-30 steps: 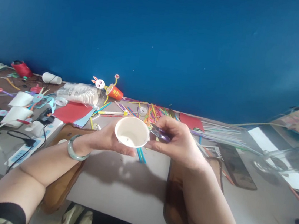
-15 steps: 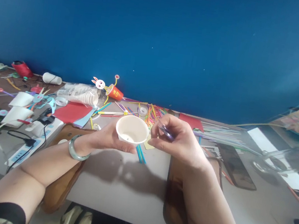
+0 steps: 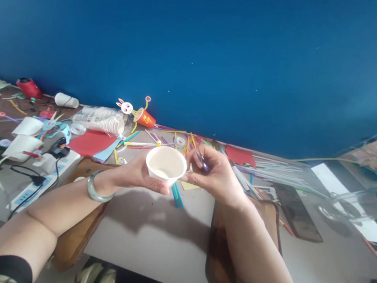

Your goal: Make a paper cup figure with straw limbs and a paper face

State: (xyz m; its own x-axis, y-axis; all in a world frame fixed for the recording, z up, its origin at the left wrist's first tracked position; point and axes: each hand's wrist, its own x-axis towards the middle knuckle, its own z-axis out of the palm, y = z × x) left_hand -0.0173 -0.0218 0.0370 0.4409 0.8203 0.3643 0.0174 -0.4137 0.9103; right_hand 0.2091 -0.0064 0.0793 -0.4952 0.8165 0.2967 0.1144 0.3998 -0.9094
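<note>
In my left hand [image 3: 137,174] is a white paper cup [image 3: 167,163], tilted so that its open mouth faces me. The fingers wrap round its left side and the thumb lies along the front. My right hand [image 3: 214,171] is closed on a small shiny purple tool [image 3: 203,163]; the fingers cover most of it, so its exact kind is unclear. The right fingertips are at the cup's right rim, and I cannot tell whether they touch it. Below the cup, blue-green sticks [image 3: 176,195] lie on the grey table [image 3: 152,245].
Brown pads [image 3: 222,260] lie under my forearms. On the left are a white power strip [image 3: 34,191], white cups [image 3: 22,147] and red paper [image 3: 92,143]. A red cup with a rabbit face [image 3: 147,119] lies by the blue wall. A dark phone-like slab [image 3: 296,212] is at right.
My right hand has moved slightly left, bringing its fingertips up to the cup's right rim. My left hand and the cup have barely shifted.
</note>
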